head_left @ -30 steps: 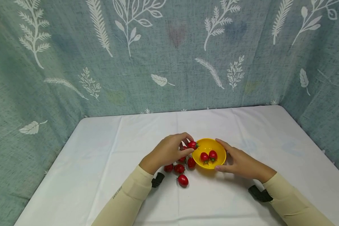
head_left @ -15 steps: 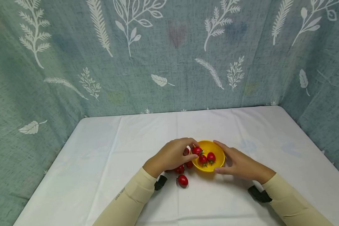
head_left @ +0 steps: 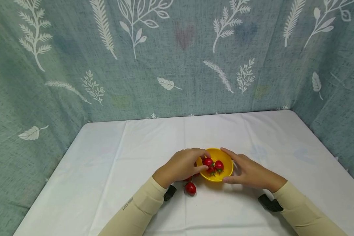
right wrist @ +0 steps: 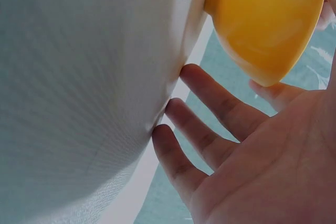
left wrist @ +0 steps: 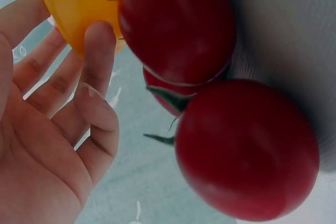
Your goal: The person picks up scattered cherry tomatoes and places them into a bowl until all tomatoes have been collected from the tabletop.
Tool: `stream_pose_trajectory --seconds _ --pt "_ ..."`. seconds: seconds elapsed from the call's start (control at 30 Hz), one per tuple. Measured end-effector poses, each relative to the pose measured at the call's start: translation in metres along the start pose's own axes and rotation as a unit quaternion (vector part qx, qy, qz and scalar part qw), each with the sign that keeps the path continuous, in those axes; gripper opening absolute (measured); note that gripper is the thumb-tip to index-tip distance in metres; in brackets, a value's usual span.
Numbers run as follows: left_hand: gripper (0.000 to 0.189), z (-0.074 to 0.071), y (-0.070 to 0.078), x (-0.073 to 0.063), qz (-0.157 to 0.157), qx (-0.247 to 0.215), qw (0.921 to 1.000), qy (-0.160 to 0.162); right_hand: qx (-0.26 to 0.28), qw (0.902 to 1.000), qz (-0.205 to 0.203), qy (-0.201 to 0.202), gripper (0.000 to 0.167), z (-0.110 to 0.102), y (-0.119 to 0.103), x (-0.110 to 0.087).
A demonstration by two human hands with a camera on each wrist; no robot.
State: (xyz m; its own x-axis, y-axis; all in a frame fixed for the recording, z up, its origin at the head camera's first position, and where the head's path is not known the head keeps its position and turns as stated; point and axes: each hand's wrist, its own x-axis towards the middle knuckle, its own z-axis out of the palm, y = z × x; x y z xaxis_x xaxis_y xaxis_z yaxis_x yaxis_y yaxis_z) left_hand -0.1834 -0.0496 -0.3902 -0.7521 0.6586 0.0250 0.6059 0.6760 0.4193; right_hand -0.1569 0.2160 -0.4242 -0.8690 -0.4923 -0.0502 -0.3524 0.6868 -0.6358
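Observation:
My left hand (head_left: 181, 165) reaches over the near-left rim of a yellow bowl (head_left: 229, 170). Between its thumb and fingertips it pinches a red cherry tomato (head_left: 207, 162), low inside the bowl. Two more cherry tomatoes lie there, one plainly showing, a red tomato (head_left: 219, 166) with a green stem. My right hand (head_left: 247, 172) grips the bowl's right side, thumb at the near rim and index finger at the far rim. In the right wrist view its other fingers (right wrist: 202, 132) extend down to the white cloth. The pinched tomato is hidden in the left wrist view.
One loose cherry tomato (head_left: 190, 188) lies on the white-clothed table (head_left: 129, 196) in front of the left wrist. Others sit partly hidden under that hand; a large tomato (left wrist: 247, 150) fills the left wrist view. A leaf-patterned curtain (head_left: 177, 65) stands behind the table.
My left hand has carried its tomato rightward and down into the bowl, beside the two others. The bowl and right hand have shifted slightly left and nearer.

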Motion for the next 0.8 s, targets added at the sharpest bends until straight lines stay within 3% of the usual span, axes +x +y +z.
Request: stream_pose_trajectory --seconds 0.8 --pt "0.03 0.0024 0.0004 0.002 -0.019 -0.011 0.9996 -0.016 -0.002 1.0 0.008 -0.002 0.1 0.0008 0.0005 0.0012"
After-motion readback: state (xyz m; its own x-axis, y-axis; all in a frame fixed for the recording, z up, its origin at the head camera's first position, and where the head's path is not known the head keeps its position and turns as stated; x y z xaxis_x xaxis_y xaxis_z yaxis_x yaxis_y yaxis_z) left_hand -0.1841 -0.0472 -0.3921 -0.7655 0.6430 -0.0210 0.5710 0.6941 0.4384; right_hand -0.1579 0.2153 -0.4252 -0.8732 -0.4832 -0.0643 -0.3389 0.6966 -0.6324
